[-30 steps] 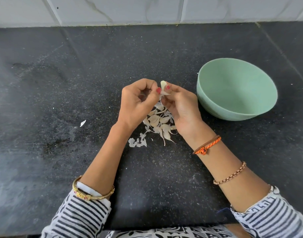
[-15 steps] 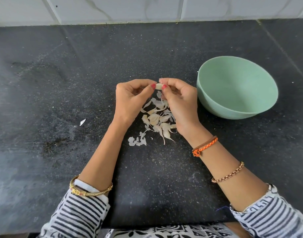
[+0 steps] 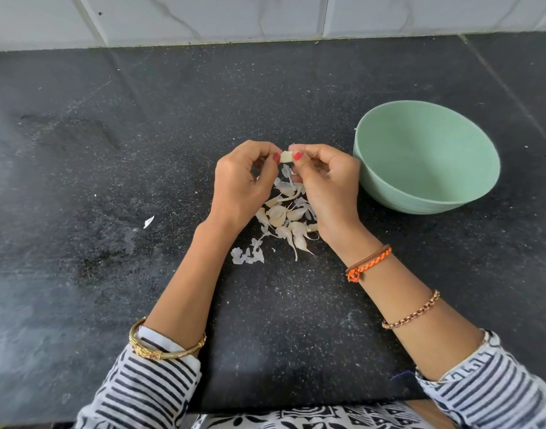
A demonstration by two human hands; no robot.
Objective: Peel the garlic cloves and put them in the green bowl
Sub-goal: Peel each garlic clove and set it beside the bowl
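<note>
Garlic clove pinched between left hand and right hand | green bowl toward counter's right edge | peels beneath hands

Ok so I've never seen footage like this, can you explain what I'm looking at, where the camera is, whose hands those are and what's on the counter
There is no machine here. A person wears one wide-angle camera on the head, so you look forward and down along their own arms at a black stone counter, with white wall tiles behind it.

The left hand and the right hand meet in the middle. Together they pinch one small pale garlic clove between thumbs and fingers, apparently to peel it.

Under the hands lies a heap of papery garlic skins and cloves, and one stray flake sits to the left. At the right stands a green bowl; no cloves show in the part of its inside that is visible.
</note>
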